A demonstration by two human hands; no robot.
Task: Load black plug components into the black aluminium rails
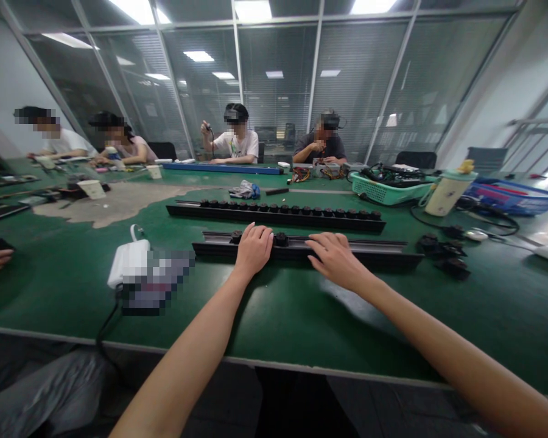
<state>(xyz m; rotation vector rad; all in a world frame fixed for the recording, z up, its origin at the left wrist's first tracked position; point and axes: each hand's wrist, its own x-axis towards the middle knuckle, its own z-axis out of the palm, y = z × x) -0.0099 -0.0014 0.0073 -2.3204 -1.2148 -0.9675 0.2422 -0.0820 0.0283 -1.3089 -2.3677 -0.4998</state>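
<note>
Along near rail (379, 258), our L hand (254, 250) & R hand (337, 257): can't tell if either grips; uneven push might jam block (281, 239).

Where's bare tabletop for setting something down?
Bare green table between left forearm and right forearm, in front of the near rail; also between right forearm and black parts. Crowded: around the green basket, bottle and blue basket.

long straight black rail (292, 254) on flat green table (301, 331), left hand (254, 248) over its left half, right hand (335, 257) over its right | long black block-lined rail (274, 215) behind | small black blocky parts (432, 245) right | white boxy device (130, 263) left | mint plastic basket (386, 190) back right, cream cylindrical bottle (444, 193) before its right end
</note>
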